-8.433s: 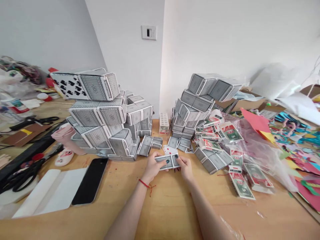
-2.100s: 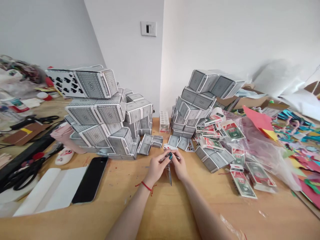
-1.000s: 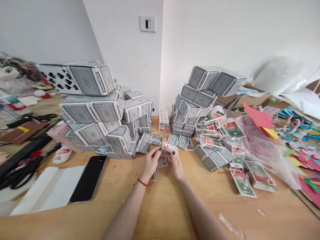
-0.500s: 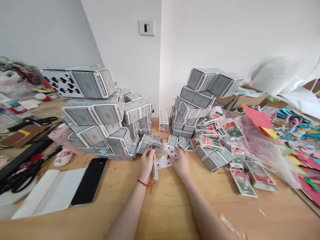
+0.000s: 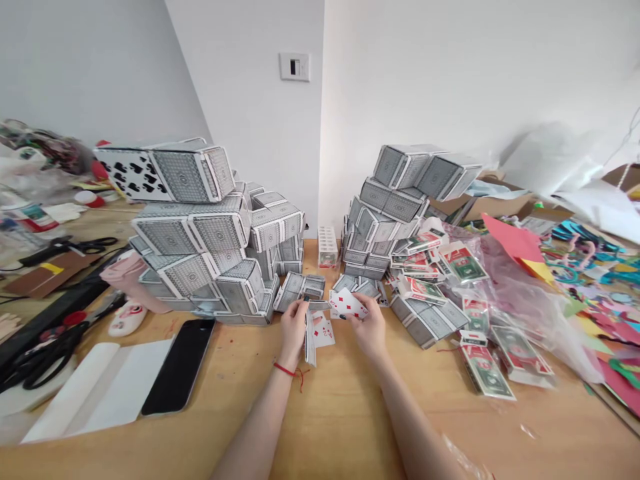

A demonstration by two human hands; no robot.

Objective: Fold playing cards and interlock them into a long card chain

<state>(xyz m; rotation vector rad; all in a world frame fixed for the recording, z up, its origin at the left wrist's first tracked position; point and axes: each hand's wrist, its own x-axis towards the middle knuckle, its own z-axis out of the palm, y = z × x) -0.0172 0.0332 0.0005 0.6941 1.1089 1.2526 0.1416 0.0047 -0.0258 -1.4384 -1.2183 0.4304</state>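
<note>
My left hand (image 5: pixel 294 327) is closed on playing cards (image 5: pixel 311 347), whose edges are turned up towards me. Just right of them shows a card with red diamonds (image 5: pixel 325 335); whether it lies on the table or is held, I cannot tell. My right hand (image 5: pixel 369 327) pinches a few overlapping diamond cards (image 5: pixel 345 303), faces up. Beyond both hands sit small grey card-built blocks (image 5: pixel 293 288) on the left and more grey cards (image 5: pixel 361 285) on the right.
Tall stacks of card boxes stand at left (image 5: pixel 195 230) and right (image 5: pixel 395 200). A phone (image 5: pixel 179 367), a notebook (image 5: pixel 107 387) and scissors (image 5: pixel 55 347) lie left. Red-green card packs (image 5: pixel 487 367), plastic film (image 5: pixel 545 320) and coloured paper (image 5: pixel 515 240) crowd the right side.
My right hand has shifted right, away from the left hand, with its cards now more fanned out. Less card shows between the hands. The left hand has barely moved.
</note>
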